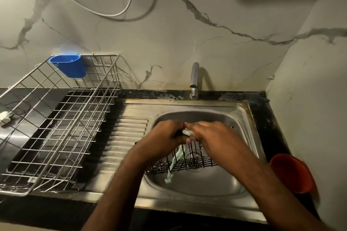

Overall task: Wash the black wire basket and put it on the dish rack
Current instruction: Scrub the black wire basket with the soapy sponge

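The black wire basket [189, 161] is held over the steel sink [242, 116], its far rim hidden under my hands. My left hand [165, 137] grips the basket's upper left rim with curled fingers. My right hand [210, 133] curls over the rim beside it, and a pale green cloth strip [176, 157] comes out from between the two hands and hangs down through the wires. Which hand pinches the cloth I cannot tell. The large steel dish rack [56, 124] stands on the drainboard to the left.
A chrome tap [194, 80] stands behind the bowl; no water is visible. A blue plastic cup [69, 65] hangs on the rack's back corner. A red bowl [293, 172] sits on the dark counter at right. Cables hang on the marble wall.
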Motion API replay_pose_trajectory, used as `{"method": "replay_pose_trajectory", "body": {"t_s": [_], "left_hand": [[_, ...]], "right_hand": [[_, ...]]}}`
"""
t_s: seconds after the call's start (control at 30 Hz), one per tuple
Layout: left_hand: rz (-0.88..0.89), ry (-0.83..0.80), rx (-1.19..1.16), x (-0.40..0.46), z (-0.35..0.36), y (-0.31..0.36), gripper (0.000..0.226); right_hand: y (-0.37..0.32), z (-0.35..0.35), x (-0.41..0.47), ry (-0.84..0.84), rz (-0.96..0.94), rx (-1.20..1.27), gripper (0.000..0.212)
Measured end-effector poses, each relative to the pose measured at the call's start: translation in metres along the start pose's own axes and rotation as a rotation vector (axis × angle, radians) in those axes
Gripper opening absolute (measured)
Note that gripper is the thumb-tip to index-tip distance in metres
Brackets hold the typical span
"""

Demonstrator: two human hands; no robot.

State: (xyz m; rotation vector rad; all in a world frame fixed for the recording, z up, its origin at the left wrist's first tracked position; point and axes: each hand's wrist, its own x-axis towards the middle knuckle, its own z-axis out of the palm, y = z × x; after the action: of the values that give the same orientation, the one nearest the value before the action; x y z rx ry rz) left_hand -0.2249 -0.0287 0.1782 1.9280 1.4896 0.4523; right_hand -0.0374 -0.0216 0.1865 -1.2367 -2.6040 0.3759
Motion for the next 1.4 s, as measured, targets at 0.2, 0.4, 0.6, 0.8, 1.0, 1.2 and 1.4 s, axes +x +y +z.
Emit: {"method": "replay_pose_trajectory", "body": {"t_s": [0.2, 0.4, 0.6, 0.8, 1.0, 1.2, 1.4], "left_hand": [[-0.048, 0.006, 0.038, -0.004, 0.000, 0.000, 0.024], [-0.062, 0.015, 0.014, -0.004, -0.001, 0.005, 0.021], [-0.074, 0.031, 0.015, -0.005, -0.004, 0.004, 0.014], [-0.086, 0.013, 0.059, -0.004, 0.000, 0.003, 0.019], [-0.045, 0.046, 0.038, -0.001, 0.001, 0.006, 0.018], [-0.076, 0.091, -0.038, -0.007, 0.000, -0.011, 0.011], [-0.073, 0.123, -0.205, -0.009, 0.002, -0.024, 0.016]], "right_hand": [[0.007, -0.015, -0.001, 0.059, -0.031, -0.106, 0.045], [0.016, -0.016, -0.007, 0.028, -0.080, -0.086, 0.049], [0.038, -0.020, -0.012, 0.149, 0.078, 0.183, 0.037], [0.043, -0.022, -0.015, 0.107, 0.124, 0.092, 0.029], [0.013, -0.004, 0.002, -0.049, 0.038, -0.008, 0.031], [0.051, -0.022, -0.008, 0.093, 0.145, 0.166, 0.027], [0.066, -0.032, -0.017, 0.133, 0.110, 0.346, 0.022]]}}
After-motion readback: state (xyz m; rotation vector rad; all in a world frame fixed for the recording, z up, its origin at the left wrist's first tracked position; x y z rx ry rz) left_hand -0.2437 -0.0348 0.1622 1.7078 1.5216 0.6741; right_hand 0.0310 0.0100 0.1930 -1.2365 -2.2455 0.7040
